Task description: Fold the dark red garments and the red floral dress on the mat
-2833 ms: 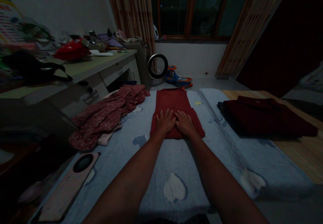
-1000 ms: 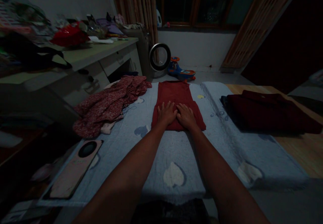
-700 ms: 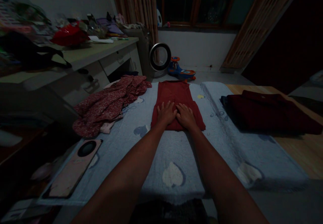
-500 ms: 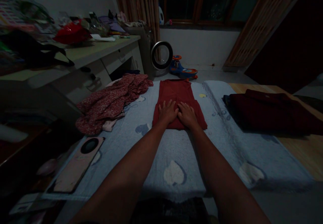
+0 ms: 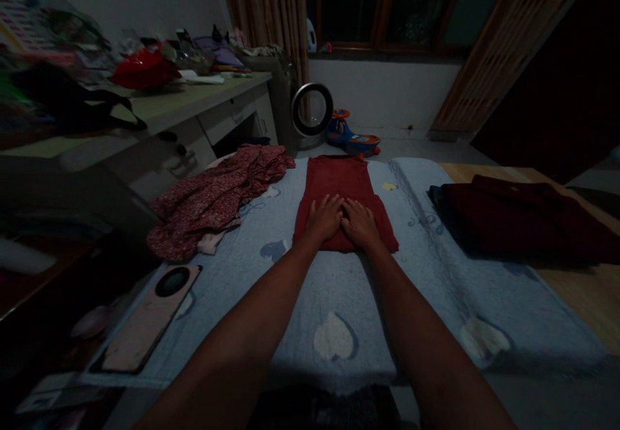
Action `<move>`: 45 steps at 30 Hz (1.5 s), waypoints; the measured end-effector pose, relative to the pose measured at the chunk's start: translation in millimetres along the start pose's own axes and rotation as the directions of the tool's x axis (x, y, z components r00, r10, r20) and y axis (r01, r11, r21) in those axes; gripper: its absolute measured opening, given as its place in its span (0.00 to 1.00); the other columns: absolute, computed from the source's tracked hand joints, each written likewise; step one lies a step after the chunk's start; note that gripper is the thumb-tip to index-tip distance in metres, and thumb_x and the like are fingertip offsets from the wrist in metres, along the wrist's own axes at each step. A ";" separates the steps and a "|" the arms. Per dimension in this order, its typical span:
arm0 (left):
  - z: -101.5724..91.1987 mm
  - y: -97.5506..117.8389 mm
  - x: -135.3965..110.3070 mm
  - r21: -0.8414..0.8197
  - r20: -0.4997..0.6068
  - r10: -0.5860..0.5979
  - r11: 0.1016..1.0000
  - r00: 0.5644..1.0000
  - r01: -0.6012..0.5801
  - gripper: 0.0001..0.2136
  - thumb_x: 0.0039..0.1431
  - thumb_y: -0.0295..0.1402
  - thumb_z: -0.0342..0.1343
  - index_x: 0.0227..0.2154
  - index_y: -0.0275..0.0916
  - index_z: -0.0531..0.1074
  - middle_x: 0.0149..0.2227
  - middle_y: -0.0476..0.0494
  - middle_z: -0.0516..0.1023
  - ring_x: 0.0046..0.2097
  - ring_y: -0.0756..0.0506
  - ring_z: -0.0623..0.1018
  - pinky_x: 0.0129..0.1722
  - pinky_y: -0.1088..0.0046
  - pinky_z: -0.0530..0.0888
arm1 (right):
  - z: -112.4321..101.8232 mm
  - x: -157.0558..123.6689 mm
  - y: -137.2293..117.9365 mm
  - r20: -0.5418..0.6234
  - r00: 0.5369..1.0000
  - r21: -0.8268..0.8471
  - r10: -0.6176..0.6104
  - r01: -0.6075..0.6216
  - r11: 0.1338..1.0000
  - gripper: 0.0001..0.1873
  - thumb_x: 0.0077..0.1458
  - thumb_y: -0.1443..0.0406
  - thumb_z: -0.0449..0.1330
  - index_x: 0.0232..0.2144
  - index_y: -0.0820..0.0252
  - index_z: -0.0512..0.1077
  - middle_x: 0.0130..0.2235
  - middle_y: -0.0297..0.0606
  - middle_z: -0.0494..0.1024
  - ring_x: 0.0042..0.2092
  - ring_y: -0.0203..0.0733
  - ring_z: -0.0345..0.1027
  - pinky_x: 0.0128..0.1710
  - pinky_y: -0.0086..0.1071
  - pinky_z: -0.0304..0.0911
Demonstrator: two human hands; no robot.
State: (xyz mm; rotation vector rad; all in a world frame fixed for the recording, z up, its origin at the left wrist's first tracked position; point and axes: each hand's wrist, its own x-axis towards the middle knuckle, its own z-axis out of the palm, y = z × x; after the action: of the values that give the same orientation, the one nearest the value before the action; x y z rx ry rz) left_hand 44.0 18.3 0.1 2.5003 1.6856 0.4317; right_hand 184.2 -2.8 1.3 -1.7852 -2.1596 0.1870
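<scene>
A red garment (image 5: 339, 178), partly folded, lies flat on a light blue cloth (image 5: 334, 294) with a heart pattern. Its near part is doubled over into a wider layer. My left hand (image 5: 325, 217) rests on that layer, palm down with fingers stretched out. Beside it, my right hand (image 5: 360, 221) also lies flat on the fabric, fingers spread. The thumbs and inner fingers of the two hands come close together at the middle. Neither hand grips anything.
A crumpled red patterned garment (image 5: 223, 191) lies at left, above a pink phone (image 5: 150, 317). Dark red folded clothes (image 5: 523, 217) sit at right on a wooden surface (image 5: 571, 294). A cluttered desk (image 5: 194, 110) stands at left; a blue ride-on toy (image 5: 351, 136) is on the floor beyond.
My left hand has slid slightly to the right across the red garment, closer to my right hand. The view has tilted a little; the garment itself stays in place.
</scene>
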 end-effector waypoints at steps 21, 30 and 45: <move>6.4 -1.1 3.4 -0.011 -0.003 -0.041 0.999 0.999 0.041 0.24 0.69 0.38 0.38 0.67 0.50 0.55 0.71 0.53 0.53 0.70 0.44 0.54 0.68 0.53 0.52 | -0.6 0.1 -1.6 0.005 1.000 0.013 0.021 -0.021 1.000 0.29 0.63 0.62 0.48 0.66 0.57 0.59 0.69 0.40 0.55 0.69 0.48 0.46 0.67 0.50 0.42; 2.6 -0.4 1.7 -0.037 -0.003 -0.035 0.999 0.999 0.035 0.24 0.69 0.38 0.39 0.67 0.49 0.56 0.70 0.51 0.54 0.70 0.43 0.54 0.67 0.51 0.53 | -0.9 -0.6 -1.7 -0.013 1.000 0.027 0.016 -0.015 1.000 0.30 0.62 0.63 0.48 0.65 0.58 0.60 0.69 0.40 0.56 0.69 0.48 0.47 0.67 0.49 0.41; 1.6 0.4 1.2 -0.049 0.002 -0.047 0.998 0.999 0.047 0.24 0.70 0.38 0.39 0.67 0.48 0.56 0.70 0.52 0.54 0.70 0.44 0.53 0.68 0.53 0.51 | 0.9 0.1 -0.7 -0.027 1.000 0.017 0.007 -0.007 1.000 0.29 0.62 0.62 0.47 0.65 0.58 0.60 0.69 0.41 0.56 0.68 0.49 0.48 0.66 0.50 0.42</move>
State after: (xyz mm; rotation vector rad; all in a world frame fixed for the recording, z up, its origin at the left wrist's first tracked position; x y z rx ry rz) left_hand 45.3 19.4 -1.0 2.4205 1.7085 0.4613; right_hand 183.2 -2.7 0.7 -1.7763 -2.1277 0.1810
